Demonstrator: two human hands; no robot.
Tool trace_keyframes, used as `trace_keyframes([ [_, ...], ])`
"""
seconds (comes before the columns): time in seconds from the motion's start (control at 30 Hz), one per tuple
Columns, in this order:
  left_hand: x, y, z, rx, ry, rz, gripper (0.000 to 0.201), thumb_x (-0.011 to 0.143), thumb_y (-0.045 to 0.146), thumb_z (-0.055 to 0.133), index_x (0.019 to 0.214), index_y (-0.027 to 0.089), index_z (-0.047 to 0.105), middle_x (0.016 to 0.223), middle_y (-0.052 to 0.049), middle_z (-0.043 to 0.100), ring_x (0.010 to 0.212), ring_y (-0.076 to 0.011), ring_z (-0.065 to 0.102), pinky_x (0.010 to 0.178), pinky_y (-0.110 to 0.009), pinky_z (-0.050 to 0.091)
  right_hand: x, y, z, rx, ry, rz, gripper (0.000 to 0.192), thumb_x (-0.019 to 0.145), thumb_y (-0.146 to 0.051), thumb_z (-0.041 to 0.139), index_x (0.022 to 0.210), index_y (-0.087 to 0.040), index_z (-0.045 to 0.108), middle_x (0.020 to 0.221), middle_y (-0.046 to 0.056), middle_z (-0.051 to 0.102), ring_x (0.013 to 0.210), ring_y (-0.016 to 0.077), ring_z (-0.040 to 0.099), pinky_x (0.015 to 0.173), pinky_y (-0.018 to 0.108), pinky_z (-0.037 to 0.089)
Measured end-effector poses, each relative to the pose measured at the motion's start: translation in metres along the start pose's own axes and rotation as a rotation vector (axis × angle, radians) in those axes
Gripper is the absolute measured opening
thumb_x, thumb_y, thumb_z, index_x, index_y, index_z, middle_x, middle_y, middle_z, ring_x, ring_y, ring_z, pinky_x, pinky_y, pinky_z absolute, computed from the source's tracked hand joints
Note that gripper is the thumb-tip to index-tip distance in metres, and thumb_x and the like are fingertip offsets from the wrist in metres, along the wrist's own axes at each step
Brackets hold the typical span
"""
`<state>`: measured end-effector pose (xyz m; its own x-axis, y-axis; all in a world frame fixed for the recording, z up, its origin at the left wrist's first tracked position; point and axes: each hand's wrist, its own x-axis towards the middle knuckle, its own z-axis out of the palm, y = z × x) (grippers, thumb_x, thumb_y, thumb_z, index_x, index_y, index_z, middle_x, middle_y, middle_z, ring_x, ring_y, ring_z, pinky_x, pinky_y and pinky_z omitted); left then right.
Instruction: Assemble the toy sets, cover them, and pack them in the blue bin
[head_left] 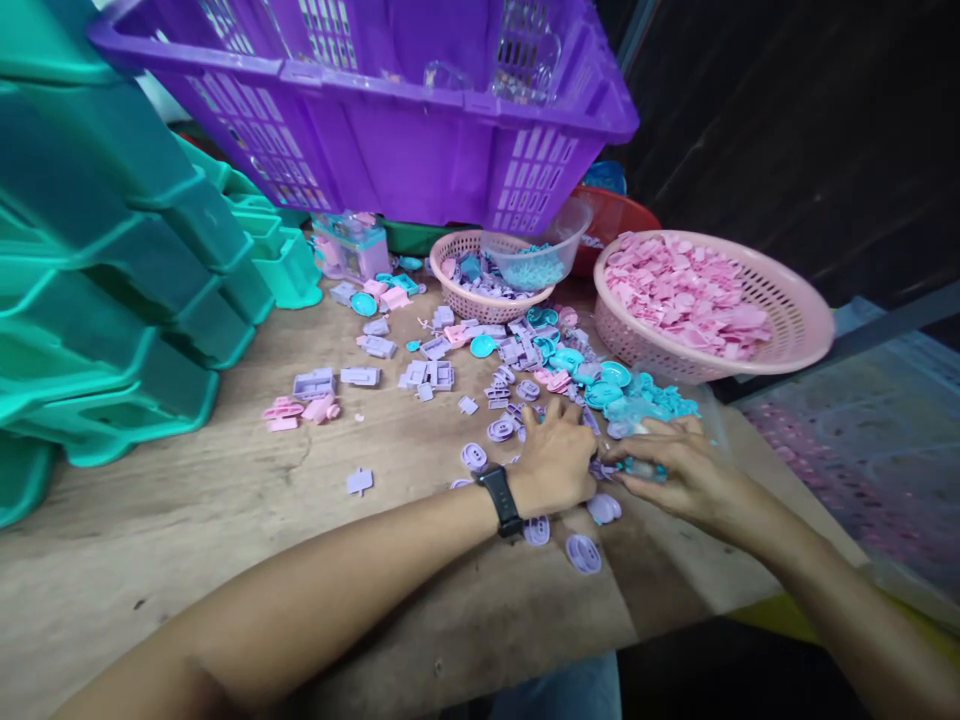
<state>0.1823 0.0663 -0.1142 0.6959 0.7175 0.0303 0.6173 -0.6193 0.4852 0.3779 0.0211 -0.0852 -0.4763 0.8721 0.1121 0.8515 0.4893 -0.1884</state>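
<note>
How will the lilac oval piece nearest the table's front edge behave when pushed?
The lilac oval piece probably weighs little, being smaller than the left hand. Its moulded-looking ridges suggest stiffness. Lying flat on the table, it should slide rather than roll.

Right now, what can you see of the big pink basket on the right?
The pink basket looks like plastic, round or oval, with a broad rim and rows of slots in its wall. It sits open side up at the table's far right, beyond the right hand; neither hand touches it. A heap of loose pale-pink pieces lies inside, banked toward the left, leaving the slotted right wall bare. Its base isn't clearly visible.
</note>
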Motion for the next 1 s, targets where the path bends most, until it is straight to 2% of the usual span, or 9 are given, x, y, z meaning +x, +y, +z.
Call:
trace_keyframes([
  [0.17,0.0,-0.002,0.0,0.017,-0.021,0.0,0.01,0.08,0.026,0.068,0.082,0.017,0.073,0.119,-0.012,0.06,0.12,-0.0329,0.047,0.094,-0.053,0.046,0.006,-0.001,-0.004,-0.04,-0.041,-0.044,0.017,0.094,-0.033,0.063,0.097,-0.029,0.08,0.08,0.004,0.076,0.081,0.0259,0.067,0.074,0.038,0.039],
  [0.4,0.0,-0.005,0.0,-0.021,-0.012,0.032,0.008,0.081,0.024,0.069,0.083,0.018,0.072,0.119,-0.011,0.061,0.121,-0.0336,0.048,0.094,-0.057,0.047,0.007,0.006,0.002,0.008,-0.025,-0.006,0.021,0.096,-0.035,0.06,0.099,-0.03,0.08,0.083,0.003,0.076,0.081,0.0247,0.067,0.077,0.039,0.04],
  [0.57,0.001,-0.006,0.001,-0.033,-0.016,0.017,0.006,0.078,0.022,0.07,0.08,0.016,0.07,0.12,-0.01,0.063,0.123,-0.0343,0.049,0.096,-0.056,0.048,0.014,0.003,-0.002,-0.013,-0.105,-0.053,0.019,0.093,-0.026,0.062,0.098,-0.028,0.08,0.088,0.003,0.078,0.087,0.0259,0.068,0.077,0.039,0.037],
  [0.67,0.002,-0.007,-0.008,-0.041,-0.056,0.003,0.01,0.075,0.02,0.07,0.082,0.014,0.07,0.122,-0.012,0.064,0.125,-0.0343,0.05,0.1,-0.056,0.047,0.017,-0.003,-0.004,-0.063,-0.152,-0.105,0.022,0.093,-0.018,0.06,0.095,-0.028,0.079,0.084,0.002,0.078,0.081,0.0233,0.066,0.076,0.038,0.033],
  [0.77,0.006,-0.009,-0.024,-0.063,-0.087,-0.038,0.011,0.073,0.02,0.07,0.082,0.013,0.069,0.115,-0.012,0.068,0.122,-0.0347,0.053,0.105,-0.06,0.043,0.012,-0.007,0.005,-0.11,-0.128,-0.122,0.021,0.092,-0.015,0.059,0.091,-0.026,0.078,0.077,0.002,0.076,0.077,0.0211,0.063,0.076,0.038,0.031],
  [0.9,0.017,-0.008,-0.041,-0.047,-0.006,-0.049,0.007,0.075,0.017,0.065,0.078,0.015,0.071,0.103,-0.01,0.072,0.115,-0.0354,0.057,0.098,-0.058,0.046,0.002,-0.006,0.023,-0.167,-0.031,-0.101,0.023,0.088,-0.01,0.058,0.078,-0.024,0.073,0.073,0.002,0.074,0.08,0.0216,0.061,0.077,0.038,0.03],
  [1.0,0.028,-0.005,-0.042,0.001,0.028,0.002,0.015,0.078,0.016,0.061,0.086,0.016,0.074,0.103,-0.01,0.072,0.113,-0.0346,0.058,0.095,-0.054,0.048,-0.003,-0.008,0.027,-0.168,-0.035,-0.086,0.024,0.091,-0.011,0.056,0.084,-0.025,0.074,0.076,0.002,0.076,0.082,0.0222,0.061,0.079,0.039,0.031],
])
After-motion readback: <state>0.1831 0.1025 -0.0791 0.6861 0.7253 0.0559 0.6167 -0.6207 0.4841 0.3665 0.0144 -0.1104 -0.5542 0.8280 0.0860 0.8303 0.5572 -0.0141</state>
